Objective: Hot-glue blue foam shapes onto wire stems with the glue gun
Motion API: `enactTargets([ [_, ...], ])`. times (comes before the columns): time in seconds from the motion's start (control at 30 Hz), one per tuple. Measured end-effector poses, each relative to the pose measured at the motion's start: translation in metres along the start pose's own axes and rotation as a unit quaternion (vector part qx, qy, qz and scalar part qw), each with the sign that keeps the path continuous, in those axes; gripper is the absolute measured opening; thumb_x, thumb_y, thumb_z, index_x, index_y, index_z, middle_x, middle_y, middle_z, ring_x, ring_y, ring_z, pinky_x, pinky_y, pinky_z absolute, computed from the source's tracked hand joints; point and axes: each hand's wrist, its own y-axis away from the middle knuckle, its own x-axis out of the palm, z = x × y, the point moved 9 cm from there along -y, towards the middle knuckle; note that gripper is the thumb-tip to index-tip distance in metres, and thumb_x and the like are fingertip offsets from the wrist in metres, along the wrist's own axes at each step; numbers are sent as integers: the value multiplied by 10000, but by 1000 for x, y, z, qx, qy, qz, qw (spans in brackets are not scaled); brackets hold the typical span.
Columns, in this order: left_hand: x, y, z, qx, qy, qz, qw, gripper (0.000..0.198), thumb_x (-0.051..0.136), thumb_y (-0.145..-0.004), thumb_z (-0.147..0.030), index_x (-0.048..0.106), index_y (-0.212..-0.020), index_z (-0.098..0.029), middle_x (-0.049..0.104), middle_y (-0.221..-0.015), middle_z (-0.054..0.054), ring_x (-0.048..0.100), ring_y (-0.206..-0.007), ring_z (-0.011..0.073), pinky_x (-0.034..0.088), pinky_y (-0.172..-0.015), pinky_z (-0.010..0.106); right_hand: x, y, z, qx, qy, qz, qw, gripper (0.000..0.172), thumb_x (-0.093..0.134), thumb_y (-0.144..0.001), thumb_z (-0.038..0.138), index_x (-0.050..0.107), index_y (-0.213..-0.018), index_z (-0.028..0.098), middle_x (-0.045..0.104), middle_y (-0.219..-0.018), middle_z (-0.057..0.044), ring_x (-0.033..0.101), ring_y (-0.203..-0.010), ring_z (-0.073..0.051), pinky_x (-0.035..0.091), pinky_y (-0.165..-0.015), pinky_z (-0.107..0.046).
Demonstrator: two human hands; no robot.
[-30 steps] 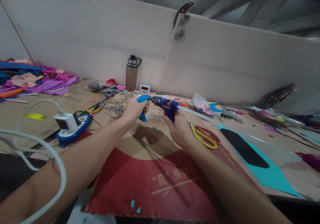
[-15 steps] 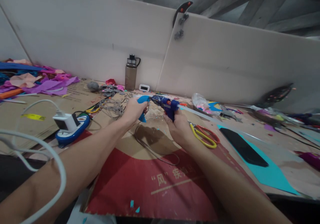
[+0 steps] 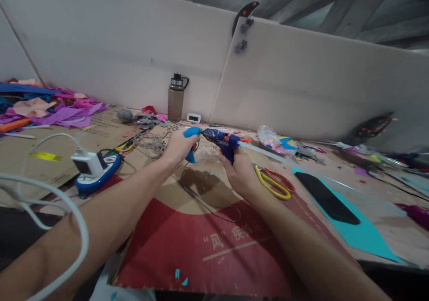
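Observation:
Above the middle of the cardboard, my left hand (image 3: 178, 146) is closed on a small blue piece (image 3: 191, 133) that looks like felt or foam sheet, with a thin grey cord (image 3: 197, 198) hanging below. My right hand (image 3: 241, 171) is wrapped round the handle of a dark blue hot glue gun (image 3: 221, 139). Its nozzle points left and meets, or nearly meets, the blue piece; the exact contact is too small to tell. A long clear glue stick (image 3: 268, 153) sticks out of the gun's back end. The fingers of my left hand partly hide the blue piece.
Scissors (image 3: 275, 182) with yellow and red handles lie right of my right hand. Farther right, a black phone (image 3: 326, 197) rests on a turquoise sheet (image 3: 365, 238). A power strip (image 3: 97, 178) and white cable (image 3: 80, 220) are at left. A bottle (image 3: 176, 99) stands behind.
My left hand and the blue piece have tilted very slightly. The glue gun stays at nearly the same place, with its nozzle still at the blue piece.

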Motion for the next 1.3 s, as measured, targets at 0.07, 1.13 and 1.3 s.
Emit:
enactTargets([
  [0.07, 2, 0, 3, 5, -16, 9, 1000, 111, 528, -632, -182, 498, -525, -169, 521, -480, -5, 481, -439, 101, 375, -457, 226, -1, 0, -1, 4, -1, -2, 1000, 338, 434, -884, 355, 525, -1145, 159, 645, -1026, -161, 610, -952, -303, 470, -783, -443],
  [1.13, 3, 3, -3, 4, -45, 17, 999, 121, 534, -636, -202, 502, -523, -172, 531, -491, -2, 484, -452, 103, 372, -470, 236, -5, -1, -1, 19, -21, -7, 1000, 376, 424, -887, 367, 509, -1179, 145, 636, -1028, -163, 603, -945, -288, 459, -793, -430],
  [1.3, 2, 1, -3, 13, -26, 14, 999, 109, 541, -631, -196, 505, -531, -174, 535, -497, 0, 481, -452, 102, 381, -479, 236, -3, 0, -3, 18, -17, 0, 1000, 353, 429, -886, 371, 521, -1144, 148, 633, -1016, -160, 597, -955, -287, 455, -796, -430],
])
